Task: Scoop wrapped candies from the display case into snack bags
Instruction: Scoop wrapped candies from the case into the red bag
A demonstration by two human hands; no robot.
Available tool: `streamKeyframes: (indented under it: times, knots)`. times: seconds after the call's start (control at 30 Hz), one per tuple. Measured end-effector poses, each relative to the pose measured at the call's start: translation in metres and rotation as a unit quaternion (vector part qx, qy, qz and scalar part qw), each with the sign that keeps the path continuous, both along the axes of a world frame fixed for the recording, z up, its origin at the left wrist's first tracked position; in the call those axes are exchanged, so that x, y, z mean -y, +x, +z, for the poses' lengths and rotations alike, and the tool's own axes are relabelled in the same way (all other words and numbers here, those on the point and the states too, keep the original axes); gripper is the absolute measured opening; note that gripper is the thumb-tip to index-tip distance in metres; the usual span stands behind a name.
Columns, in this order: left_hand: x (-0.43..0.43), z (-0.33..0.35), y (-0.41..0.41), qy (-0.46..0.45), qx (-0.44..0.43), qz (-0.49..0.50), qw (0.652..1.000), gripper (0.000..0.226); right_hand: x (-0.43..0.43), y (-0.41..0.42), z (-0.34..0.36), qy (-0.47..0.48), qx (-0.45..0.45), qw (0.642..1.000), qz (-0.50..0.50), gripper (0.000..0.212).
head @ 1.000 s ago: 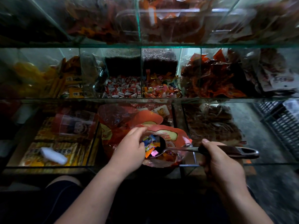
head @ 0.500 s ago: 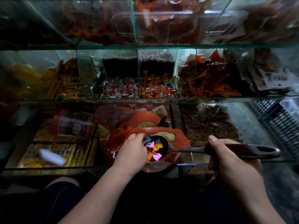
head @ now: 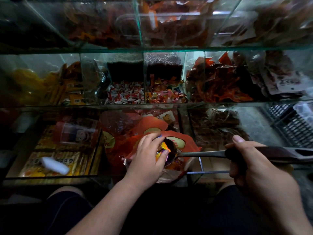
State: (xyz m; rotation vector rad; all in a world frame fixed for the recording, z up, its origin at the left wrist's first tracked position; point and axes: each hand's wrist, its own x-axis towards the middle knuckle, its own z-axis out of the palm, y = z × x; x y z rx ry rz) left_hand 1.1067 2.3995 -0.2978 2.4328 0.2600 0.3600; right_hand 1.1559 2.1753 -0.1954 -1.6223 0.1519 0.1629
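Observation:
A red snack bag (head: 187,141) stands open in the lowest middle compartment of the glass display case. My right hand (head: 257,168) grips the dark handle of a metal scoop (head: 203,154), whose bowl sits inside the bag's mouth. Bright wrapped candies (head: 161,147) fill that bowl. My left hand (head: 147,156) lies over the bowl, its fingers and thumb curled round the candies, and it hides most of them. More mixed wrapped candies (head: 166,94) lie in the middle shelf compartment above.
Red-and-white candies (head: 125,95) fill the compartment left of the mixed ones, and red packets (head: 220,82) the one to the right. Yellow packets (head: 50,160) and a white object (head: 54,165) lie lower left, brown snacks (head: 218,128) lower right. A dark crate (head: 294,126) stands at the far right.
My left hand has slid right from the bag's rim onto the scoop bowl and closed over the candies. The scoop has tipped further into the bag.

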Motion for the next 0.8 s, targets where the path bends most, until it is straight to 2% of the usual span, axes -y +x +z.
streamKeyframes:
  times: [0.33,0.53,0.7,0.77,0.8]
  knots:
    - [-0.004,0.027,0.018,0.041,0.133,-0.022,0.990,0.026,-0.002,0.009,0.014,0.074,-0.010,0.997,-0.023,0.036]
    - [-0.028,0.064,0.080,0.075,0.105,-0.035,0.991,0.033,-0.028,0.028,0.023,0.158,-0.003,0.987,-0.035,0.030]
    - [-0.052,0.082,0.137,0.054,0.056,-0.022,0.997,0.042,-0.063,0.071,0.014,0.242,-0.020,0.967,-0.073,0.027]
    - [-0.055,0.081,0.147,0.041,0.047,0.034,0.997,0.046,-0.084,0.086,0.006,0.215,0.004,0.974,-0.076,0.030]
    - [-0.055,0.080,0.147,0.032,0.049,0.062,0.996,0.046,-0.092,0.092,0.002,0.147,0.052,0.985,-0.070,0.029]
